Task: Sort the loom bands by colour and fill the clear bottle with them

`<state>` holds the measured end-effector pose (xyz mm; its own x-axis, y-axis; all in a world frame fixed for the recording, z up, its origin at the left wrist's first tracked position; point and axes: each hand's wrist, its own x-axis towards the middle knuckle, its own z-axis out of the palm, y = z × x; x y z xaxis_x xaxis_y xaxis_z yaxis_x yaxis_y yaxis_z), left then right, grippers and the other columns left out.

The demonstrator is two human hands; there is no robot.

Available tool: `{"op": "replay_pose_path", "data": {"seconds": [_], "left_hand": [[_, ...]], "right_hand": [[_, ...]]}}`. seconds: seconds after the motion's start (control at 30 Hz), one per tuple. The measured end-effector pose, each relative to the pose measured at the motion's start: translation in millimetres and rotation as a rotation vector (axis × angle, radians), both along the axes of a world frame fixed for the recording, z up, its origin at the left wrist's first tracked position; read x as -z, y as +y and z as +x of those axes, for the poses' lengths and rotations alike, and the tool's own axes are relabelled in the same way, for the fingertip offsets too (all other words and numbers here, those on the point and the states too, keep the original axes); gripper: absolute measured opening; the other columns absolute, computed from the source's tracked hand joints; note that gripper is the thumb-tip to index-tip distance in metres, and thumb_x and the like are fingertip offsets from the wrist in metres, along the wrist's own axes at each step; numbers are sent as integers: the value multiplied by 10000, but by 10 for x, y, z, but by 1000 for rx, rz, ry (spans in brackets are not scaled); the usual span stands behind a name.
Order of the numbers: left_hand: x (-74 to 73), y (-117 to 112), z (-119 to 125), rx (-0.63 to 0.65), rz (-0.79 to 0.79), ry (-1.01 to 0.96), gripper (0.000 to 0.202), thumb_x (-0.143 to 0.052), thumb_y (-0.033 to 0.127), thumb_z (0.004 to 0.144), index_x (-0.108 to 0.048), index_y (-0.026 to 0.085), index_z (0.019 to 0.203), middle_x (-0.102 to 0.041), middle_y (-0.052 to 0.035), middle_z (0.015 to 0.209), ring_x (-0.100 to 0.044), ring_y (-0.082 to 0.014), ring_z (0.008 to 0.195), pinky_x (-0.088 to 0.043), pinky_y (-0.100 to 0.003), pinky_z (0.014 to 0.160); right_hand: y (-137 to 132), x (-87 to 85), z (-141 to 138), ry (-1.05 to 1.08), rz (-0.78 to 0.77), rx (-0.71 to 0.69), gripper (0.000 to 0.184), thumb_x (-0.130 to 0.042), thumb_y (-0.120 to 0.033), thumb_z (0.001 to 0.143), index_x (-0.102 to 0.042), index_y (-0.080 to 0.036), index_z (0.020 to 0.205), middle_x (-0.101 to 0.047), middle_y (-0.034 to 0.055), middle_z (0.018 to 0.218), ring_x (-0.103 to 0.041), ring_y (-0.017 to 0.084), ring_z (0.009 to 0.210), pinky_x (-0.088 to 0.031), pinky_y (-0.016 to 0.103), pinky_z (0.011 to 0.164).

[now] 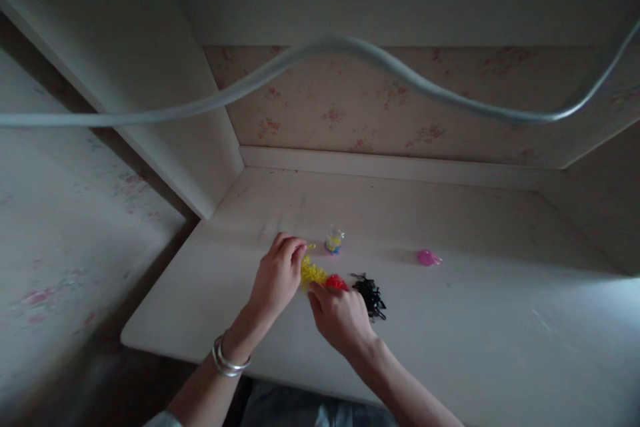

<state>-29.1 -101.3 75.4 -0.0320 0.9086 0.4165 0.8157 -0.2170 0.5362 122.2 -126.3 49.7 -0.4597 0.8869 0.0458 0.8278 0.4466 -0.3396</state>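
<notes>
My left hand [278, 273] has its thumb and forefinger pinched on a small yellow rubber band [311, 246], just above the pile of yellow rubber bands [313, 271]. At the near edge of that pile, my right hand [342, 317] has its fingers drawn together; whether anything is between them is hidden. Partly behind the right hand lies a red pile [337, 281], seemingly of similar bands. Black bands [371, 297] lie in a loose heap beside its knuckles. Behind the piles stands a small clear jar [335, 239] with yellow, blue and pink contents.
A small pink, rounded object [428, 257] with a pointed end lies on the white desk [480, 320] to the right. A pale cable [340, 45] stretches across the upper view. White panels [215, 147] and a floral-papered wall [350, 103] enclose the desk.
</notes>
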Motion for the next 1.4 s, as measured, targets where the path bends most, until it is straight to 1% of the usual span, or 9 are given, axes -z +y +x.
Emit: {"op": "replay_pose_path", "data": {"seconds": [0.17,0.43,0.63,0.77,0.87,0.97,1.17,1.3,1.4], "left_hand": [[-227,294,213,42,38,174,181,-395,225,920,-568,183,950,-567,-47,965,-588,-123,797,-476,-227,728],[-268,504,321,156,8,508,190,-399,182,900,-585,185,940,-565,-53,926,-580,-141,729,-452,-231,594],[-285,510,322,207,-12,451,244,-414,115,864,-604,205,988,-581,-41,951,-584,-124,720,-464,-223,627],[-276,428,258,172,-9,295,241,-411,157,891,-581,219,1049,-590,-34,1014,-603,-127,806,-483,-225,697],[-158,313,139,105,-8,154,211,-399,199,909,-581,199,1015,-599,-48,986,-603,-135,837,-487,-249,770],[81,147,-19,57,-51,60,191,-411,222,905,-581,196,985,-602,-55,964,-605,-149,853,-497,-262,763],[559,-262,-236,-20,-208,53,209,-378,246,911,-567,214,994,-599,-42,978,-608,-149,867,-507,-272,763],[702,-419,-250,-7,-217,111,194,-392,250,907,-558,207,997,-582,-50,964,-604,-156,836,-509,-286,755],[747,-439,-235,-10,-210,143,168,-430,228,889,-557,207,998,-574,-56,987,-597,-171,858,-505,-311,777]], "right_hand": [[-49,140,-186,-128,23,-64,259,-430,-227,867,-610,-200,1051,-666,94,695,-621,253,680,-425,320,596],[5,215,-233,-179,-35,-100,303,-419,-91,827,-600,-171,1056,-681,110,725,-641,233,615,-454,322,571],[77,178,-269,-192,-61,-138,223,-436,-72,817,-609,-134,943,-679,124,723,-647,231,620,-467,351,618],[106,183,-302,-197,-78,-136,203,-442,-56,800,-600,-138,897,-681,120,728,-650,236,625,-463,320,576],[107,179,-306,-195,-66,-137,242,-414,-51,809,-596,-143,940,-680,117,726,-645,232,611,-449,303,554],[89,146,-273,-141,-44,-129,233,-402,-97,842,-602,-167,937,-683,92,709,-634,212,584,-426,281,555],[91,-4,-112,212,-89,-21,310,-369,-299,928,-648,-209,830,-665,23,653,-606,128,590,-347,191,553],[189,-74,-6,470,-224,49,339,-384,-372,917,-665,-188,865,-609,-18,576,-506,88,484,-301,173,483],[255,-80,17,489,-266,89,368,-368,-392,915,-669,-182,894,-592,-22,549,-492,92,472,-296,175,470]]}}
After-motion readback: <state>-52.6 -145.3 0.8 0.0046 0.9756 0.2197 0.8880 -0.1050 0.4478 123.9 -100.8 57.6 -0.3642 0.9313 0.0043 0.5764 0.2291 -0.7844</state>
